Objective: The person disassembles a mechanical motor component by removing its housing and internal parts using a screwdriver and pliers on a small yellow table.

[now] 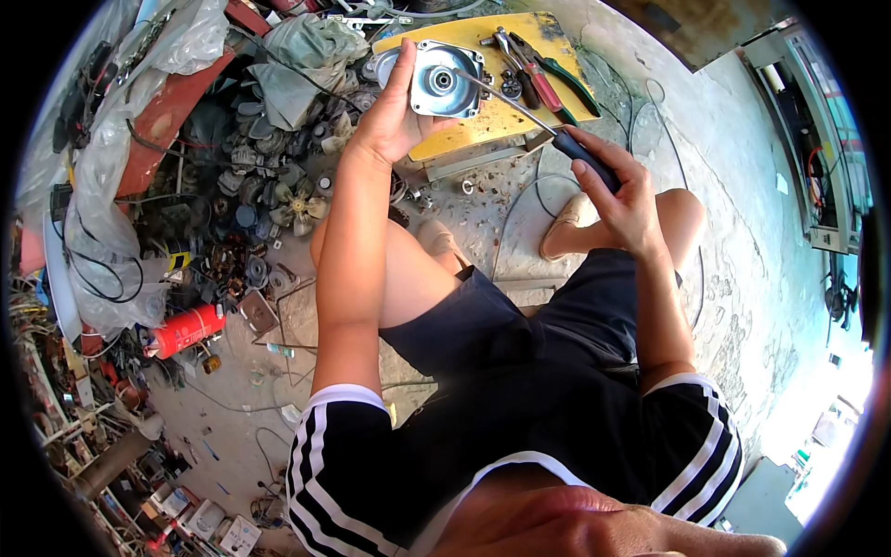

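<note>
Your left hand [385, 125] grips the silver, square-flanged metal housing [446, 84], held up over the yellow, flat-topped counter [445, 28], open face showing. Your right hand [627, 190] is wrapped around a long-shafted screwdriver with a dark-blue handle [585, 160], its tip at the housing's inner face. The work looks partway: the housing stands open, but the round centre ring sits in place; whether anything is loosened cannot be told. The housing shows no legible lettering; markings on the red cylinder [190, 331] are too small to read.

Metal housing [445, 84] in left fingers [401, 80], dark-handled screwdriver [583, 158] in right fingers [613, 154].
</note>
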A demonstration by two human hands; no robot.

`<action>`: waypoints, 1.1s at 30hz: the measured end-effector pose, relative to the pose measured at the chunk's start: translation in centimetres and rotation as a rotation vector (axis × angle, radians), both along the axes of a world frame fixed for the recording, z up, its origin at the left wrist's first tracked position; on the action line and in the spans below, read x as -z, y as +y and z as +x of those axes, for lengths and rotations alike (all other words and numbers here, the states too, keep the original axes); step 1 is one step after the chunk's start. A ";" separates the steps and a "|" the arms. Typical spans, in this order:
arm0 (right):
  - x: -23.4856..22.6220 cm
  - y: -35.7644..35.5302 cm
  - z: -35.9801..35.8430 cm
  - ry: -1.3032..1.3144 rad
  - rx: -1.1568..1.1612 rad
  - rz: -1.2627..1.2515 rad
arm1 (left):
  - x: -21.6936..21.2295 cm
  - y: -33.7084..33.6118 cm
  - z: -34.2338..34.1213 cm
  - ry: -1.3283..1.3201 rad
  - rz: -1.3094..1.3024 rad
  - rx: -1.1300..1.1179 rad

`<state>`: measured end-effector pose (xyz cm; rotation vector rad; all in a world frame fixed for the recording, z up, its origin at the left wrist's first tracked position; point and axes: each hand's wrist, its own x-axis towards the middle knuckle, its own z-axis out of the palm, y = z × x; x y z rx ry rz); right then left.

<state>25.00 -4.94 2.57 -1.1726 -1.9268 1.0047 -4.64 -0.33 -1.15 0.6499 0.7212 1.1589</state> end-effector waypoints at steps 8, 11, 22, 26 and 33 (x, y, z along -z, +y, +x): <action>-0.4 -0.1 -0.4 0.001 -0.004 -0.080 | -0.2 0.1 0.3 -0.015 0.026 0.033; 0.0 -0.1 -0.3 0.051 0.001 -0.102 | -0.3 0.1 0.5 0.015 0.036 0.015; -0.1 -0.3 -0.5 0.218 -0.003 -0.334 | -0.3 0.1 0.5 0.012 0.075 -0.055; -0.1 -1.2 -1.5 0.200 0.037 -0.337 | -1.0 -0.2 1.2 0.070 0.045 -0.131; 1.0 -3.2 -4.2 0.187 0.110 -0.235 | -0.4 0.4 1.8 0.066 0.124 -0.197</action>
